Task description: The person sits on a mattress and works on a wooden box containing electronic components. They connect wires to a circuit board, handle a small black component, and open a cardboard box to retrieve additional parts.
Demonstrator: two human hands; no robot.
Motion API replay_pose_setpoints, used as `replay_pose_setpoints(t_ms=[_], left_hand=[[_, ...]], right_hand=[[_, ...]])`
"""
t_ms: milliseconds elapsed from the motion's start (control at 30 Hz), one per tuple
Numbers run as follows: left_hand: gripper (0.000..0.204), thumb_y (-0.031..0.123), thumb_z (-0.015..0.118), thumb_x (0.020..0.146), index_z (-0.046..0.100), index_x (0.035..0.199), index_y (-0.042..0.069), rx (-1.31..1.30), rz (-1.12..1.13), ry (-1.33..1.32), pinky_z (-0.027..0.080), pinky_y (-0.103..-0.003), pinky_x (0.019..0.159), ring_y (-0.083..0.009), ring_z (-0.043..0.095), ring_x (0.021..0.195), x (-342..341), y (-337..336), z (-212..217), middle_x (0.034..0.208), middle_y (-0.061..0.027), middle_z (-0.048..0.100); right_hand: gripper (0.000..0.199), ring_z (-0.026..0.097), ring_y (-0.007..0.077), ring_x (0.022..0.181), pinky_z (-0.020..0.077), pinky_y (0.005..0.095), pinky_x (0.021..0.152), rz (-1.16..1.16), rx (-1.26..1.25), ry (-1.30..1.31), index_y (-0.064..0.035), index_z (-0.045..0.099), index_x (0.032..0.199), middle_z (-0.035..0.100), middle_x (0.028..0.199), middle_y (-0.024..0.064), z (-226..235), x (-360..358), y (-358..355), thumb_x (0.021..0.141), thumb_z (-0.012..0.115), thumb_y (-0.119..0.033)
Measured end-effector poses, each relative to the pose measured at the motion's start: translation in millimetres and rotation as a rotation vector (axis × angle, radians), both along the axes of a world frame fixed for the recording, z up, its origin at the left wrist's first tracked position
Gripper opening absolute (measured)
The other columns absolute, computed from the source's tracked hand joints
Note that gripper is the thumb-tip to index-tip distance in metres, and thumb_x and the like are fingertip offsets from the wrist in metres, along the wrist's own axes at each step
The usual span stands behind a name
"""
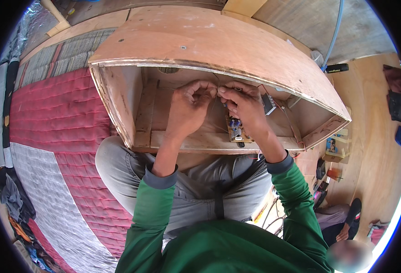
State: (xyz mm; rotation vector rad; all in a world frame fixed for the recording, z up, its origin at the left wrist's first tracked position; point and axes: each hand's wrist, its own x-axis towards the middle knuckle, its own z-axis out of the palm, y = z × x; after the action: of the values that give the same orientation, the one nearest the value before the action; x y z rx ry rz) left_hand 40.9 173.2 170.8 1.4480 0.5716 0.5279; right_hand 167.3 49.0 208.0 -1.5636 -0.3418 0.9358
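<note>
Inside an open-fronted wooden box (200, 38) across my lap, both hands meet fingertip to fingertip. My left hand (192, 105) is closed in a pinch on a thin wire (217, 78) that rises between the hands. Close beside it, my right hand (246, 103) pinches the same wire; the exact grip is partly covered by the fingers. Below the right hand, a small circuit board (238, 132) with blue and yellow parts lies against the box's near wooden edge, partly hidden by that hand. Behind the right wrist stands a finned grey metal block (268, 104).
Red wire (297, 131) runs along the box's right side. A red and grey quilted mat (59, 113) covers the floor at left. On the right are a cardboard box (338, 146), loose cables (273, 213) and another person's hand (343, 233). A blue cable (334, 34) hangs at upper right.
</note>
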Motion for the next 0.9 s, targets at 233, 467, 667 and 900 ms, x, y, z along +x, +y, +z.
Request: replay_pose_setpoints(t_ms=[233,467,667,900], left_hand=[[0.016,0.003,0.069,0.098,0.078,0.110,-0.004,-0.035,-0.015,0.044,0.056,-0.028,0.086,-0.0094,0.070,0.090,0,5,1,0.095,-0.0046,0.078],[0.016,0.005,0.072,0.097,0.079,0.108,-0.003,-0.082,0.014,0.022,0.056,-0.027,0.085,-0.0100,0.071,0.090,0,6,-2,0.095,-0.0039,0.078],[0.018,0.010,0.070,0.099,0.079,0.106,-0.004,-0.081,0.039,-0.029,0.055,-0.029,0.078,-0.0097,0.070,0.082,1,3,-5,0.086,-0.0077,0.078],[0.018,0.008,0.067,0.099,0.078,0.107,-0.004,0.009,0.013,-0.026,0.057,-0.030,0.082,-0.0117,0.071,0.085,2,4,-7,0.090,-0.0095,0.079]], right_hand=[[0.035,0.057,0.0087,0.064,0.0434,0.0256,0.056,0.060,-0.241,-0.448,0.0007,0.076,0.102,0.068,0.079,0.0046,-3,0,0,0.105,0.074,-0.034],[0.014,0.075,0.0240,0.086,0.0580,0.0342,0.069,0.006,0.071,-1.378,-0.0036,0.077,0.109,0.075,0.097,0.0095,-3,-5,-4,0.097,0.080,-0.011],[0.021,0.075,0.0271,0.087,0.0605,0.0384,0.069,0.207,0.014,-1.523,-0.0057,0.077,0.111,0.074,0.112,0.0084,-3,-7,-8,0.091,0.080,0.000],[0.011,0.074,0.0278,0.083,0.0575,0.0378,0.071,0.202,-0.047,-1.202,-0.0043,0.076,0.108,0.076,0.100,0.0113,0,-3,-4,0.098,0.078,-0.007]])
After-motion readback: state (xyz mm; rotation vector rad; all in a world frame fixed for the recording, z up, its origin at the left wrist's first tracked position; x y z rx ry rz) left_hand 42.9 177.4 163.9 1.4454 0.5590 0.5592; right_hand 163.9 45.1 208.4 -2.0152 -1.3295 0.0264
